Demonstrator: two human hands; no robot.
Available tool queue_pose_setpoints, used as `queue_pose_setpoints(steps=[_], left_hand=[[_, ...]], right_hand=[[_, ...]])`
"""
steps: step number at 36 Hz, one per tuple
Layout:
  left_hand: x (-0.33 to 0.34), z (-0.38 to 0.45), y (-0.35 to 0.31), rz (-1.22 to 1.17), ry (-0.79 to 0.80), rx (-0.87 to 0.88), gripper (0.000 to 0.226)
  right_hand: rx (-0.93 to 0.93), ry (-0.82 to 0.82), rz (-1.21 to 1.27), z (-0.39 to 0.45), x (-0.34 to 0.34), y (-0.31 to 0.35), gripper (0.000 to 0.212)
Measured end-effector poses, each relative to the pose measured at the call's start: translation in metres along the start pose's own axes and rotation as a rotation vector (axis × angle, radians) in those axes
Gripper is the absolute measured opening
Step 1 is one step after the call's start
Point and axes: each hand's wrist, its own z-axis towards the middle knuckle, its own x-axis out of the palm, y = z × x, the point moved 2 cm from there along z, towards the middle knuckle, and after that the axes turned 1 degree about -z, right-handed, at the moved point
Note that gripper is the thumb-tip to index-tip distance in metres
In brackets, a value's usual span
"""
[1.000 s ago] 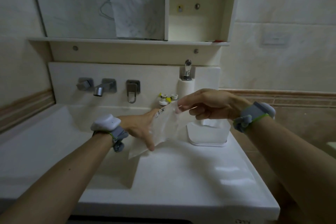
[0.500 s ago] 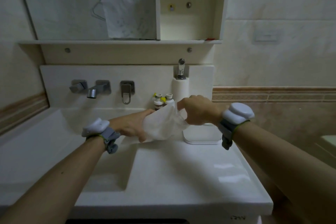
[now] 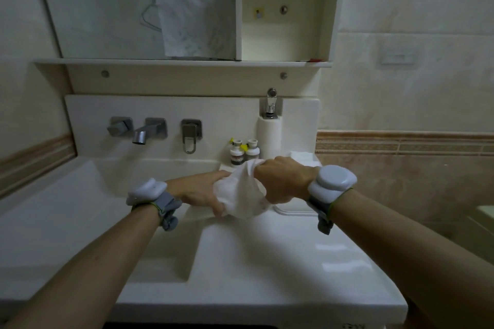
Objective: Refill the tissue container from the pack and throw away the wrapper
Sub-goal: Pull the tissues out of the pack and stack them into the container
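The translucent white plastic wrapper (image 3: pixel 242 192) is bunched into a crumpled wad between both hands, above the counter just right of the basin. My left hand (image 3: pixel 199 191) grips its left side with the thumb underneath. My right hand (image 3: pixel 283 180) is curled over its top right edge, knuckles up. Behind my right hand sits the white tissue container (image 3: pixel 292 211); only its base rim and a strip of white tissue (image 3: pixel 302 156) at its far edge show, the rest is hidden by the hand.
The white countertop (image 3: pixel 267 262) stretches toward me, with the sink basin (image 3: pixel 165 248) to the left. Two small bottles (image 3: pixel 244 153) and a tall white soap dispenser (image 3: pixel 269 139) stand against the back wall. A wall faucet (image 3: pixel 141 132) sits over the basin.
The wrapper went from a spread-out sheet to a tight wad. My right hand turned knuckles-up and closed in toward my left, squeezing the plastic together.
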Motion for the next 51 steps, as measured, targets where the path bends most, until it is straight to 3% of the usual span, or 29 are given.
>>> queue_pose_setpoints(steps=[4, 11, 18, 24, 33, 51], left_hand=[[-0.003, -0.002, 0.003, -0.093, -0.015, -0.029, 0.076], [-0.003, -0.008, 0.005, -0.346, 0.037, -0.054, 0.065], [-0.004, -0.013, 0.005, -0.367, 0.023, -0.027, 0.072], [-0.004, -0.014, 0.001, -0.364, -0.020, 0.000, 0.084], [-0.001, -0.014, -0.004, -0.488, -0.024, 0.013, 0.066], [0.002, -0.012, -0.013, -0.262, -0.047, 0.064, 0.092]], right_hand=[[0.003, 0.008, 0.011, 0.000, 0.001, 0.000, 0.022], [-0.010, -0.172, 0.060, 0.002, -0.004, 0.001, 0.030], [0.032, -0.101, 0.219, 0.004, -0.003, 0.001, 0.031], [0.025, -0.134, 0.192, 0.004, -0.005, 0.006, 0.032], [0.017, -0.189, 0.249, 0.003, -0.006, 0.007, 0.027], [0.023, -0.219, 0.326, 0.005, -0.006, 0.014, 0.034]])
